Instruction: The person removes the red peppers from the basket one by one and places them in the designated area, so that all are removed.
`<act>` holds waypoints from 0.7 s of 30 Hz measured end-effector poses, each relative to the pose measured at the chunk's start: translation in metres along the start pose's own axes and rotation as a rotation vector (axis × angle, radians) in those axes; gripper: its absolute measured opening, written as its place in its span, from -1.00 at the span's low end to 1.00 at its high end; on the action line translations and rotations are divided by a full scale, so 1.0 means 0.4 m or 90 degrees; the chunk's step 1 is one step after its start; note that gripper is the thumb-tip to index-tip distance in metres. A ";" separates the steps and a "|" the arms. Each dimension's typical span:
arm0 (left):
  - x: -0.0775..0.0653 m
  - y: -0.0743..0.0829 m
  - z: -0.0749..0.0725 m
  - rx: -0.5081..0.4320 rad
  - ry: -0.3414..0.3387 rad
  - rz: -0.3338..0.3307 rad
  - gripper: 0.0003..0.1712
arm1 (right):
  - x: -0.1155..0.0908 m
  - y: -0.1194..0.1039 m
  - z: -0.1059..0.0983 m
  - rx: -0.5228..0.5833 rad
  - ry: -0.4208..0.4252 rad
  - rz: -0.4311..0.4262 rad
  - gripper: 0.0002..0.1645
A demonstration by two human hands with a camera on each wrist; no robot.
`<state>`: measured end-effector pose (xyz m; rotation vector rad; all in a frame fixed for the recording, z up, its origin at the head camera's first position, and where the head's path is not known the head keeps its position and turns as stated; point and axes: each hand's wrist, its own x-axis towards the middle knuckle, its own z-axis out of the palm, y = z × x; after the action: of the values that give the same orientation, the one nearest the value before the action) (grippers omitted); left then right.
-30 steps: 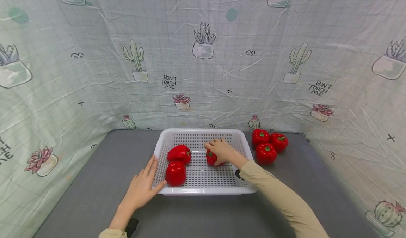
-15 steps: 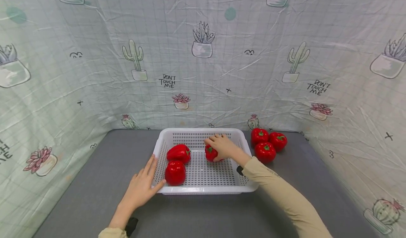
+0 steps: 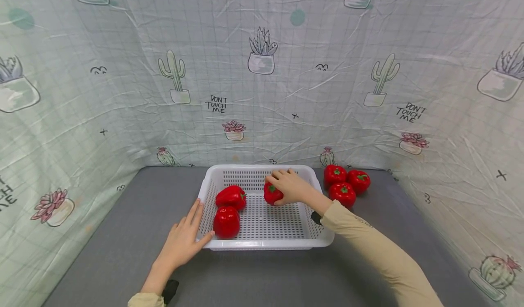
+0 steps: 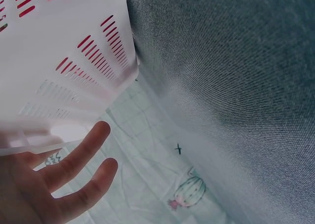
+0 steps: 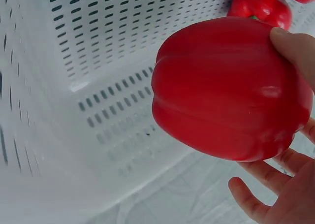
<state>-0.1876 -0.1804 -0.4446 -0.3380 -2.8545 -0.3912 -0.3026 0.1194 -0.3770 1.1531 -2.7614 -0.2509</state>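
A red bell pepper [image 3: 272,194] is gripped in my right hand [image 3: 291,188], over the right half of a white slotted basket [image 3: 262,244]. In the right wrist view this pepper [image 5: 226,91] looks large, with the thumb along one side and fingers on the other; it appears raised over the basket floor. My left hand [image 3: 183,239] lies along the basket's left side near the front corner, fingers stretched out and thumb over the rim. Inside, at the left, a bell pepper lying on its side [image 3: 230,197] sits behind another bell pepper [image 3: 226,223].
Three more red bell peppers stand grouped on the grey table [image 3: 262,279], just right of the basket: a back one [image 3: 335,174], a right one [image 3: 359,181] and a front one [image 3: 342,194]. A cactus-print curtain [image 3: 262,93] encloses the table behind and at both sides.
My right hand has risen slightly and shifted a little back with the bell pepper still in its grip, and its forearm has swung rightward. The left hand stays put at the basket.
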 end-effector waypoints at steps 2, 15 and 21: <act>0.000 0.000 0.001 0.000 -0.001 -0.001 -0.05 | -0.006 0.001 -0.007 0.009 0.008 0.003 -0.22; 0.002 -0.002 0.004 0.000 0.000 -0.003 -0.04 | -0.078 0.017 -0.069 -0.006 0.094 -0.030 -0.22; 0.001 -0.002 0.003 0.000 0.008 0.000 -0.04 | -0.113 0.025 -0.085 0.002 0.114 -0.029 -0.21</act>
<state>-0.1884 -0.1808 -0.4459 -0.3350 -2.8416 -0.3907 -0.2713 0.1553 -0.3448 1.1788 -2.5844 -0.1397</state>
